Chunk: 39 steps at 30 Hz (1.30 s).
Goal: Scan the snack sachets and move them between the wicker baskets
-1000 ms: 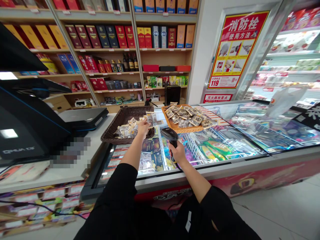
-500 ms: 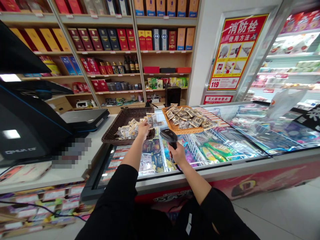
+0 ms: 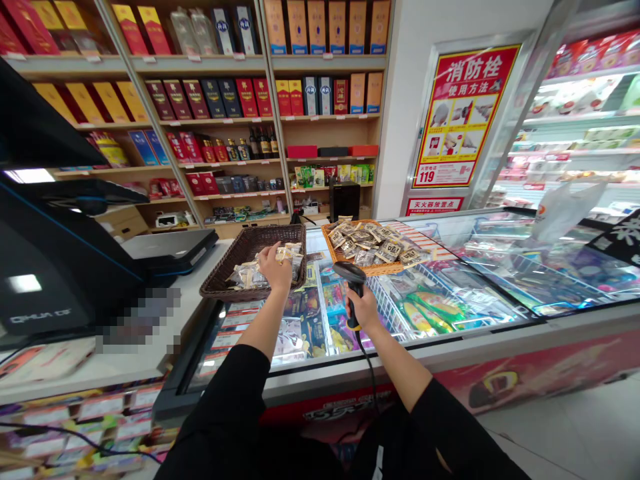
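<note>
Head view: shop interior; wooden shelves (image 3: 330,133) of boxed goods stand beyond both hands, with a red fire-hydrant poster (image 3: 465,117) ahead and to the right of them. Glass-topped freezer (image 3: 465,353) extends under the hands and off to their right. Left hand (image 3: 275,268) is over the dark woven basket (image 3: 253,243), fingers bent down among small clear-and-tan packets (image 3: 245,275); some lie just left of the hand, others against its right side. Cannot tell whether the fingers grip one. Right hand (image 3: 367,308) is closed around the handle of a black barcode scanner (image 3: 350,271), its head pointing up and left over the glass; a cable (image 3: 371,373) hangs below this hand. Orange basket (image 3: 375,269), heaped with similar printed pouches (image 3: 387,252), sits just beyond the right hand. Flat black scale (image 3: 173,247): left of the left hand, beside the dark basket.
</note>
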### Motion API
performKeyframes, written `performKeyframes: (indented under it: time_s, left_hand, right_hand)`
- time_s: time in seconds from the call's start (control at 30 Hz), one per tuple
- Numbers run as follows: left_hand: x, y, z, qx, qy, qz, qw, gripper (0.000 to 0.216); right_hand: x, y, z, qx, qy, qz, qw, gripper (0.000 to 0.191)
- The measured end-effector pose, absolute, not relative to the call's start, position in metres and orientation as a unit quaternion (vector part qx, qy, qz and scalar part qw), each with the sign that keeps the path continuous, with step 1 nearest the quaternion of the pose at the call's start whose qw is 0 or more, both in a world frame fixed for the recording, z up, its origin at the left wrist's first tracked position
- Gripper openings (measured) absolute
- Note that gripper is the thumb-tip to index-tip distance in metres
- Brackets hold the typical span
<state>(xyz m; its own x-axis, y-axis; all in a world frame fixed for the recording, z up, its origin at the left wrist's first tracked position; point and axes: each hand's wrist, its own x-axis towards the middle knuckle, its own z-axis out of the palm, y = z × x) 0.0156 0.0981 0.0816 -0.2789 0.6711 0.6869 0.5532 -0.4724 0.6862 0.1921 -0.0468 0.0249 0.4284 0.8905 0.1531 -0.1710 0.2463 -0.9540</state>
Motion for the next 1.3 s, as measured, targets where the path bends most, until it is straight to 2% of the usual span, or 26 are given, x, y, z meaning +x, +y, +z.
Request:
performKeyframes:
  time_s: [0.17,0.33,0.5,0.63,0.77,0.97,1.13,1.23,1.3]
  left_hand:
    - [0.047,0.083,0.092,0.727,0.42,0.543,0.022,0.051]
    - [0.136,0.079,0.095,0.826,0.323,0.441,0.136,0.046]
    - [0.229,0.088,0.095,0.845,0.322,0.366,0.22,0.037]
    - [0.268,0.098,0.093,0.879,0.318,0.304,0.181,0.031]
    - [0.279,0.102,0.087,0.901,0.344,0.233,0.123,0.045]
    - [0.283,0.101,0.089,0.902,0.358,0.214,0.108,0.06]
    - [0.277,0.103,0.09,0.894,0.35,0.234,0.155,0.073]
    - [0.27,0.104,0.088,0.857,0.356,0.291,0.231,0.063]
    - [0.262,0.106,0.089,0.783,0.379,0.353,0.345,0.048]
  right_hand:
    - [0.258,-0.036,0.029,-0.493,-0.287,0.329,0.753,0.03]
    - [0.294,-0.03,0.02,-0.494,-0.257,0.288,0.779,0.032]
    - [0.289,-0.029,0.014,-0.46,-0.212,0.303,0.807,0.035]
    - [0.282,-0.031,0.017,-0.431,-0.188,0.305,0.828,0.036]
    - [0.28,-0.032,0.019,-0.414,-0.174,0.293,0.844,0.032]
    - [0.279,-0.031,0.024,-0.421,-0.163,0.276,0.849,0.031]
    - [0.281,-0.031,0.02,-0.426,-0.157,0.277,0.847,0.034]
    - [0.283,-0.03,0.014,-0.421,-0.171,0.27,0.849,0.033]
    - [0.285,-0.03,0.011,-0.423,-0.182,0.265,0.848,0.032]
